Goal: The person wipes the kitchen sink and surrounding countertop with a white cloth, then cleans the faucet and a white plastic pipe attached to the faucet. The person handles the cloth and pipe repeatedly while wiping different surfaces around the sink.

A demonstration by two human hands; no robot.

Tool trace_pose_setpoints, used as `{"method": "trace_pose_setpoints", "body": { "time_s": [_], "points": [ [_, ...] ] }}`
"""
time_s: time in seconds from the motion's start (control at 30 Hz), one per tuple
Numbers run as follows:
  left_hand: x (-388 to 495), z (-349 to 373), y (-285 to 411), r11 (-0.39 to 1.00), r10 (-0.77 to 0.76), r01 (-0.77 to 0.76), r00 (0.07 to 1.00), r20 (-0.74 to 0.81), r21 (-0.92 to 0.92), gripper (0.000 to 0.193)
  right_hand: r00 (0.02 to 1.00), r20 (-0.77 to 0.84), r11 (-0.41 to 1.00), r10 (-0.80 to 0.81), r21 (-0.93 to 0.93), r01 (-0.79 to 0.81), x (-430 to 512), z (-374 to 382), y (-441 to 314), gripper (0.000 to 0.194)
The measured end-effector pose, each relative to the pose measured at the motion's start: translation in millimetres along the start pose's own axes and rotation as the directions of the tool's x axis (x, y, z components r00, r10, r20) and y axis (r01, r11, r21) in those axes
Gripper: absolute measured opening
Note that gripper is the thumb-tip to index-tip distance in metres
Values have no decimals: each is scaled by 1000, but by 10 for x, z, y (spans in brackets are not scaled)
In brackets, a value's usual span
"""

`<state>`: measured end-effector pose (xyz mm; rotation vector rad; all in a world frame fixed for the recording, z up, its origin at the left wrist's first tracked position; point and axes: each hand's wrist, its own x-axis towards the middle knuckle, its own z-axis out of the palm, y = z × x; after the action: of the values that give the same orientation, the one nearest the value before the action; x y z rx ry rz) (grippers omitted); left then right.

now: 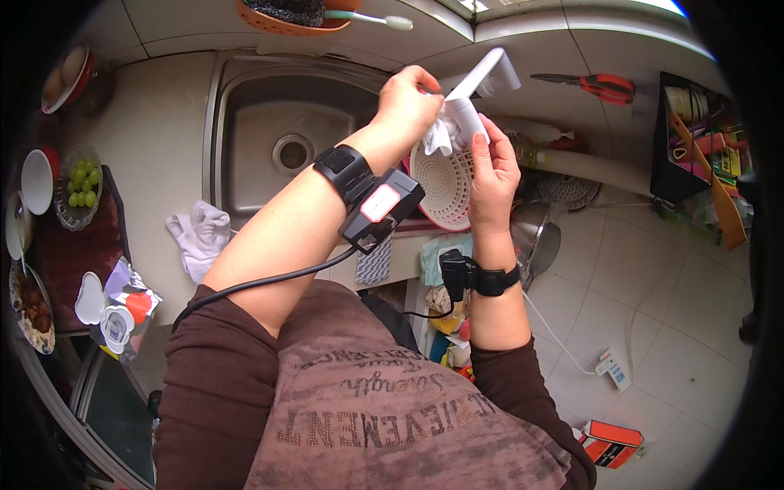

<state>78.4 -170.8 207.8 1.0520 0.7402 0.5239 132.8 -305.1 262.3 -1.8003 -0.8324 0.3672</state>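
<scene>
A white angular fixture (476, 76), apparently a faucet, stands over the right side of the sink. My right hand (495, 165) grips its downturned near end between thumb and fingers. On its left side my left hand (409, 104) has bent fingers closed on a crumpled white cloth (440, 136), which lies against the fixture. The left fingertips are partly hidden. Below the hands sits a white colander basket (444, 187) with a pink rim. To the left lies the stainless steel sink (245, 135) with its round drain (293, 154).
Another white cloth (199, 236) lies on the counter, beyond a wipes pack (125, 312) and grapes in a glass bowl (79, 187). Red-handled pliers (603, 87) lie on the ledge. A utensil rack (686, 135) stands right. A power strip (612, 369) rests on the floor.
</scene>
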Motion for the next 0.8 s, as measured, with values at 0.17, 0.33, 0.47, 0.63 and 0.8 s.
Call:
{"method": "trace_pose_setpoints", "body": {
  "time_s": [0.17,0.33,0.47,0.63,0.8],
  "points": [
    [-187,-177,-157,941,-8,2,1000,-17,-339,19,1000,-28,1000,8,10,-8,-20,11,6,31],
    [-578,-92,-168,984,152,-145,986,65,-103,35,1000,-19,1000,15,24,-15,-9,20,-4,30],
    [-567,62,-60,986,162,-162,987,9,42,30,999,-9,999,31,45,-31,8,20,-16,30],
    [-427,77,-32,987,140,-141,990,25,81,26,999,3,997,39,65,-39,11,26,-31,30],
    [-281,-23,-36,979,-52,88,981,189,-185,27,1000,9,998,-7,55,7,11,53,-25,29]
  ]
}}
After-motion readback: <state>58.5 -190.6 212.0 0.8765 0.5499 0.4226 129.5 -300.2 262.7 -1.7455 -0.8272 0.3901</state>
